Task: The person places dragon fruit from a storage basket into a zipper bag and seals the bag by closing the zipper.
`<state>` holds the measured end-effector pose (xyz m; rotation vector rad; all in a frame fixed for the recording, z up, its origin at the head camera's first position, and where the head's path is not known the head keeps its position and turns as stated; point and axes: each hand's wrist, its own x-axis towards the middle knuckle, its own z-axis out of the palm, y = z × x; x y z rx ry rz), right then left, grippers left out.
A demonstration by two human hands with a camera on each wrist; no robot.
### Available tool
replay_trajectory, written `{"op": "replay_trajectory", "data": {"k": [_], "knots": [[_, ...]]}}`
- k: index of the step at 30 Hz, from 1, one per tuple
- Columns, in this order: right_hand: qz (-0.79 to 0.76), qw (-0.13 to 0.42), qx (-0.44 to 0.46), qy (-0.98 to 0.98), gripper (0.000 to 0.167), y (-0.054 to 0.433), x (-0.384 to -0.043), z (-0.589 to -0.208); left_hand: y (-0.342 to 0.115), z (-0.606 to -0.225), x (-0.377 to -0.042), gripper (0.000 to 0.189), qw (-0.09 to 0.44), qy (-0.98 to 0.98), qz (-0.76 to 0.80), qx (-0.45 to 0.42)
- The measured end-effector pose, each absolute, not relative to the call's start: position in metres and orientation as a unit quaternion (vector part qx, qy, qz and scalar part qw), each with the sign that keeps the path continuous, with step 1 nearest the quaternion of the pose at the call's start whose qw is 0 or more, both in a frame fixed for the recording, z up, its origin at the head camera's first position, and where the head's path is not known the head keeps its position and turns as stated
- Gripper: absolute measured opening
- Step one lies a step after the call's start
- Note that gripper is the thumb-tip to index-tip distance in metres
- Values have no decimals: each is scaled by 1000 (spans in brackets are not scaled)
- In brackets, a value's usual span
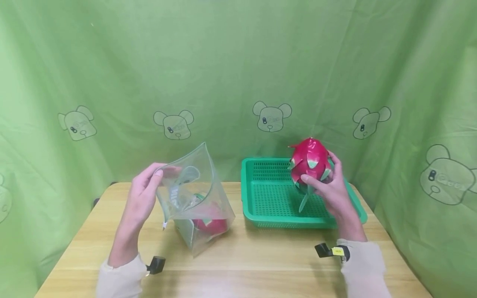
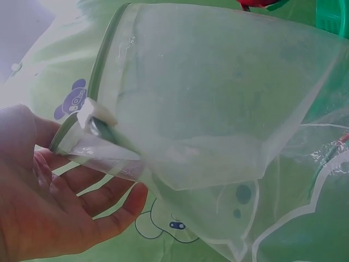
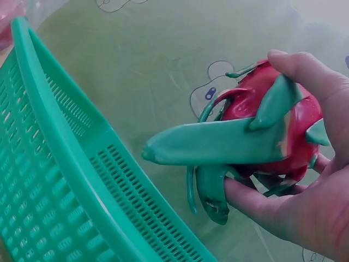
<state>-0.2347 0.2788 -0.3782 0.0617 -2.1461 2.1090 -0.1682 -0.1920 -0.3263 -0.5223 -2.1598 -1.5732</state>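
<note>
My left hand (image 1: 143,192) pinches the rim of a clear zipper bag (image 1: 220,188) between thumb and fingers, and the bag's mouth gapes. A white zipper slider (image 2: 95,115) shows close to those fingers in the left wrist view. Low inside the bag lies a red dragon fruit (image 1: 212,221), seen through the plastic. My right hand (image 1: 331,190) grips another dragon fruit (image 1: 310,159), red with green scales, raised over the green basket (image 1: 247,203). In the right wrist view, the long green scales (image 3: 218,142) of this held fruit point away from the palm.
The perforated basket stands on the right of the wooden table (image 1: 238,265), to the right of the bag. Behind the table hangs a green curtain (image 1: 223,82) printed with bear heads. A black wrist camera (image 1: 156,265) sits at the left sleeve.
</note>
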Motion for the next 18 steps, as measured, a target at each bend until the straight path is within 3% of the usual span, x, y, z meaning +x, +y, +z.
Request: {"op": "replay_trajectory", "data": {"k": [18], "knots": [[699, 98, 103, -701, 98, 265, -212, -371, -194, -328, -162, 34, 204, -777, -567, -183]]}}
